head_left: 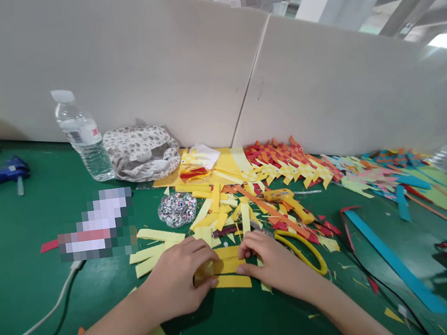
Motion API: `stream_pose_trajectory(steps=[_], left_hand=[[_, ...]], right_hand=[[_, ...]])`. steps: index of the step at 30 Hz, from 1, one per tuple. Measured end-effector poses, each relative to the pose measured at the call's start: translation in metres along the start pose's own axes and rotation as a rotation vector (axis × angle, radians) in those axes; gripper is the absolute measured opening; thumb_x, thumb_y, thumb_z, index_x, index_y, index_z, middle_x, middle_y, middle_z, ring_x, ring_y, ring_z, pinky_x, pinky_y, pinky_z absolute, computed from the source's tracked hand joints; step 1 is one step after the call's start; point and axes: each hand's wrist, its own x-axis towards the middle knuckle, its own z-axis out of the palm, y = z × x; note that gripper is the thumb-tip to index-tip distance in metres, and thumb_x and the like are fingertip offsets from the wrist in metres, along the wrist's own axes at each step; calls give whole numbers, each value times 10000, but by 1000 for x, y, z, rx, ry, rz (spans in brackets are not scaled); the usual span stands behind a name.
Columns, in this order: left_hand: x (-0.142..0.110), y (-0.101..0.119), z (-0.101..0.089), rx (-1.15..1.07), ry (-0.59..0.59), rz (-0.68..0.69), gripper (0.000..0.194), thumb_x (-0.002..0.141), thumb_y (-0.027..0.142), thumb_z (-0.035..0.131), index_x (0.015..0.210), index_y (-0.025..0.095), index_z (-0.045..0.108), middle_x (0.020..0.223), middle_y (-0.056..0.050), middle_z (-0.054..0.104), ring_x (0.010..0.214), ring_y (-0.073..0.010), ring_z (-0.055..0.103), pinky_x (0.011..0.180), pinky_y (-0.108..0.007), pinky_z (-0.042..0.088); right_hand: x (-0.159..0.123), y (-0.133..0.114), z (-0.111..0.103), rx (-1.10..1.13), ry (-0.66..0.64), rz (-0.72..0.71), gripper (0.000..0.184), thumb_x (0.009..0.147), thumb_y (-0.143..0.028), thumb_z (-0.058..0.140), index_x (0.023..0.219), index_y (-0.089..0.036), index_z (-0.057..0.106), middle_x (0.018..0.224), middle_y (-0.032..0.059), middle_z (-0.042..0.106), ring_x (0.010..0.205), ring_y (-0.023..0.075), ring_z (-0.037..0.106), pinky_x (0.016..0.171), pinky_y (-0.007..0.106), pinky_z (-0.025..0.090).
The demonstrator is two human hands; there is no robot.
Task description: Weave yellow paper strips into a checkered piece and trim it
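Observation:
Several yellow paper strips [231,265] lie side by side between my two hands, low over the green table. My left hand [175,276] curls over their left ends, thumb and fingers closed round a folded part that is mostly hidden. On the other side my right hand [269,257] has its fingers bent in, with thumb and forefinger at the strips' right ends. A pale yellow strip [245,218] stands out just above the right hand. Scissors with yellow handles [318,256] lie beside the right wrist, partly covered by it.
A yellow glue gun [288,200], paper scraps and a bag of googly eyes [177,209] lie behind my hands. Woven paper fish [288,162] are piled against the white partition [144,52]. A water bottle [85,138] and cloth pouch [143,150] stand left; a blue strip [393,260] lies right.

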Motion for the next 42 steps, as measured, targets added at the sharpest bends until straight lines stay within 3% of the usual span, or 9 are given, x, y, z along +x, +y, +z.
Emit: stream_pose_trajectory(steps=[5,12,16,19,22,25,30,36,42], left_hand=[[-1,0,1,-12,3,-6,217,743,232,586,959,242,567,923,-21,615,845,-213,535,716,-325,432],[-1,0,0,-19,11,-10,262,745,241,584,1003,243,538,948,-31,609,863,-218,535,725,-330,433],[-2,-1,2,-10,10,-6,219,749,258,584,963,233,542,920,-27,598,840,-212,527,704,-323,428],[-2,-1,2,20,16,-10,185,747,301,589,906,214,552,871,-34,590,809,-213,524,672,-313,424],[-1,0,2,47,27,-21,144,746,301,587,846,202,555,813,-27,589,770,-206,530,631,-298,418],[0,-1,1,20,35,-39,85,768,268,560,834,215,568,807,-12,611,771,-191,551,633,-287,422],[1,-4,1,-37,49,-66,87,772,236,553,849,240,594,902,9,641,849,-181,576,691,-288,438],[0,-5,3,-45,46,-90,73,755,258,578,824,245,599,892,21,643,849,-178,582,678,-280,437],[1,-5,2,-38,47,-104,90,742,249,587,831,246,602,898,20,645,859,-185,579,686,-286,435]], right_hand=[[3,-9,-5,-25,19,5,190,760,-343,647,675,-192,567,703,-19,580,710,140,539,606,237,405],[-2,-26,-9,-367,160,-276,175,848,-188,503,748,-194,647,768,38,626,770,182,514,733,339,356],[-1,-41,-1,-204,217,-182,194,854,-223,473,696,-180,578,701,23,602,717,166,514,710,317,357],[4,-53,6,21,144,-65,221,877,-280,445,700,-188,540,659,-6,583,639,134,527,599,249,366],[7,-58,8,206,53,-62,215,895,-300,429,757,-201,560,709,-27,613,668,117,565,595,216,385],[10,-48,2,248,86,-85,242,907,-323,408,797,-214,593,778,-25,647,739,123,592,651,216,409],[23,-5,-14,-59,454,81,163,842,-330,477,863,-200,574,882,41,638,821,188,581,753,313,423],[40,25,-9,-74,481,214,377,719,-425,586,1016,-200,533,875,66,624,885,275,564,710,382,442],[45,20,-11,66,495,222,283,721,-339,591,953,-191,521,682,-2,637,643,172,615,629,290,479]])
